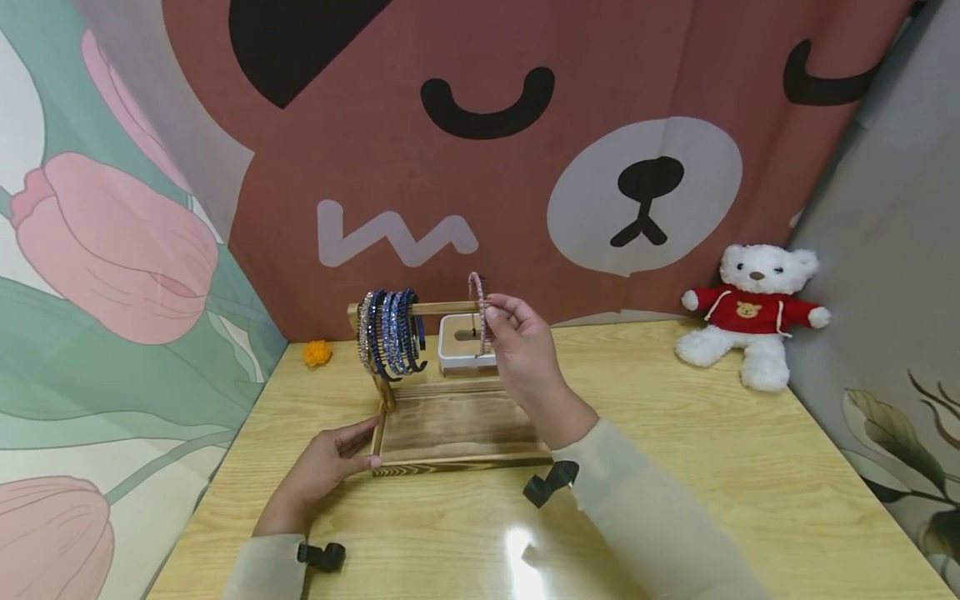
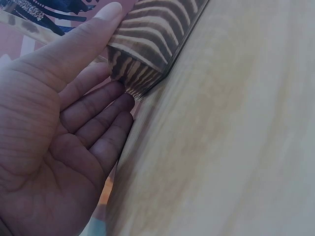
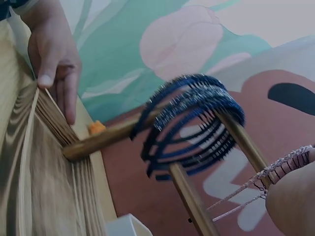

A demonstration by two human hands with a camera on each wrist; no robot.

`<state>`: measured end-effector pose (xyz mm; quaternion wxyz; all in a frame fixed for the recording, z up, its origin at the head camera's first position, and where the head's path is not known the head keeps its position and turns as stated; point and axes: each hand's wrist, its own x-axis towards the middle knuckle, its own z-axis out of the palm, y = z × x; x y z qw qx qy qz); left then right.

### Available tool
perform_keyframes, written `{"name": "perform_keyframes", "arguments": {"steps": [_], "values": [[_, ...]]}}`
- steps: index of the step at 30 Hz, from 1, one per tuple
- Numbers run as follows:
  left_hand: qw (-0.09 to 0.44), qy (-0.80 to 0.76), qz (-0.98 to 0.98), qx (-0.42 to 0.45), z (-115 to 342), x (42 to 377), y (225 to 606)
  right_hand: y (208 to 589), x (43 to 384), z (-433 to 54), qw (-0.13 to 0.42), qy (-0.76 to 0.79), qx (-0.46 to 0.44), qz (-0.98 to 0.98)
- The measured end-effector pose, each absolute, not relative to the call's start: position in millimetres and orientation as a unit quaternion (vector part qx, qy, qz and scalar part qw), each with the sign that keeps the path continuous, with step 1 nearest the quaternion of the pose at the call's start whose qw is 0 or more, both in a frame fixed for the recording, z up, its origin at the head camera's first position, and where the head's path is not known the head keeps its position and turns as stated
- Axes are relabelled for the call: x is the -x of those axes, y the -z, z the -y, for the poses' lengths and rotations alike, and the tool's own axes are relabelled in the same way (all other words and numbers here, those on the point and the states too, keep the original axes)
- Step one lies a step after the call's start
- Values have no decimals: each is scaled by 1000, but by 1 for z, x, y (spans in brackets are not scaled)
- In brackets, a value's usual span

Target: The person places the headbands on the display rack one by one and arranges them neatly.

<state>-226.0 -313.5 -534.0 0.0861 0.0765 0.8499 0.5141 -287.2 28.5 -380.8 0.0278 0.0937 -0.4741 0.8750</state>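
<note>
A wooden headband rack (image 1: 457,429) stands on the table, with a flat base and a raised bar. Several blue and silvery toothed headbands (image 1: 387,335) hang together at its left end. Between thumb and fingers, my right hand (image 1: 525,358) pinches a pink braided headband (image 3: 279,164) at the right part of the bar. Part of this headband is covered by the fingers. My left hand (image 1: 324,467) grips the base's front left corner, the thumb (image 2: 109,11) on one face and the fingers against the side.
Behind the rack sits a white-rimmed box (image 1: 447,360). An orange pom-pom-like ball (image 1: 317,352) lies at the back left of the table (image 1: 675,500). At the back right, a white teddy bear (image 1: 757,312) in a red sweater leans near the wall. A bear-print curtain (image 1: 517,183) hangs behind.
</note>
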Motion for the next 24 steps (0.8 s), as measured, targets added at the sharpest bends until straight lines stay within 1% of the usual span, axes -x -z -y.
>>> {"name": "perform_keyframes", "arguments": {"steps": [10,13,24], "values": [[84,-507,-853,-88,313,225,532,385,286,20,8,-855,-88,512],[84,-513,-849,-91,313,225,531,389,286,31,11,-849,-90,520],[85,-507,-852,-99,314,225,530,394,285,49,22,-834,-80,545]]}}
